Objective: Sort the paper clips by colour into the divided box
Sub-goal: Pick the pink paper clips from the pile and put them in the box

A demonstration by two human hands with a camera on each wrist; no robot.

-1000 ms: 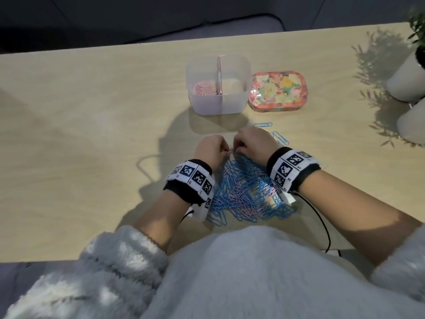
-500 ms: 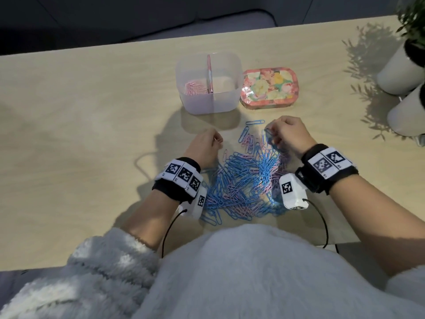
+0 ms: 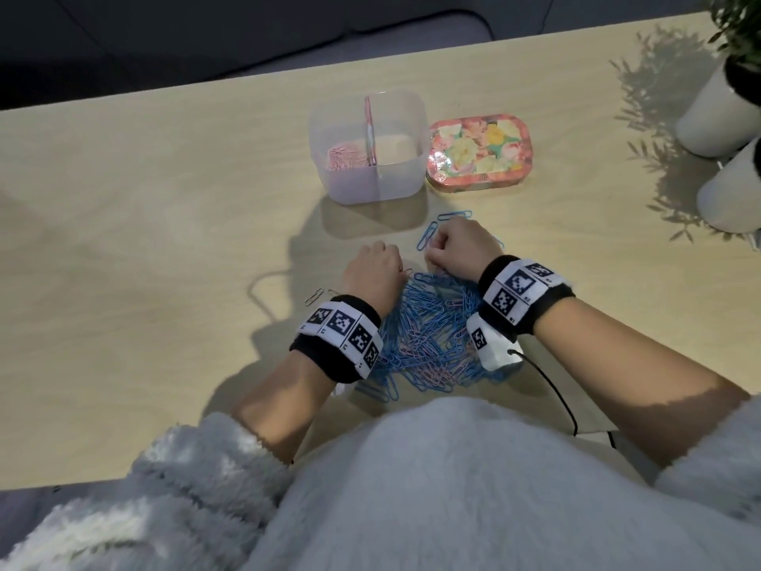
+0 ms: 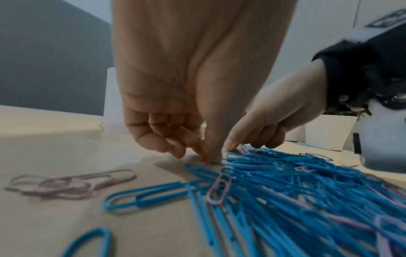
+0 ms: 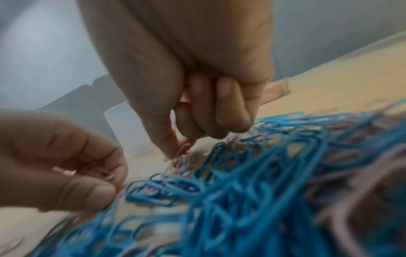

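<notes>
**Clip sorting: items on the worktop**

Worktop (image 3: 164, 224): pale wood, lit from the far right, part in shadow.

Pile (image 3: 432, 335): a tangle of mostly blue clips with pink ones mixed through, lying between the two wrists at the near edge. A few loose blue clips (image 3: 453, 216) lie just beyond it, towards the box.

Box (image 3: 405, 175): clear plastic, one upright divider down the middle. Pink clips (image 3: 346, 156) sit in its left compartment; what the right one holds cannot be told.

Tin (image 3: 479, 152): flowered lid, just beside the box on its right.

Stray clips (image 4: 72, 185): several pale pink ones on the bare wood left of the pile, apart from it.

Left hand (image 3: 372, 274): knuckles up at the pile's far left corner, fingers curled, thumb and forefinger tips pressed together down at the wood (whether a clip lies between them cannot be told from the left wrist view).

Right hand (image 3: 461, 251): at the pile's far edge, close beside the left, fingers curled under; thumb and forefinger pinch a pink clip (image 5: 184, 149) at the pile's rim.

Wrist bands: black, with printed square markers, one on each arm; a small white camera unit hangs under each.

Pots (image 3: 716, 117): two white ones at the far right, with a plant.
</notes>
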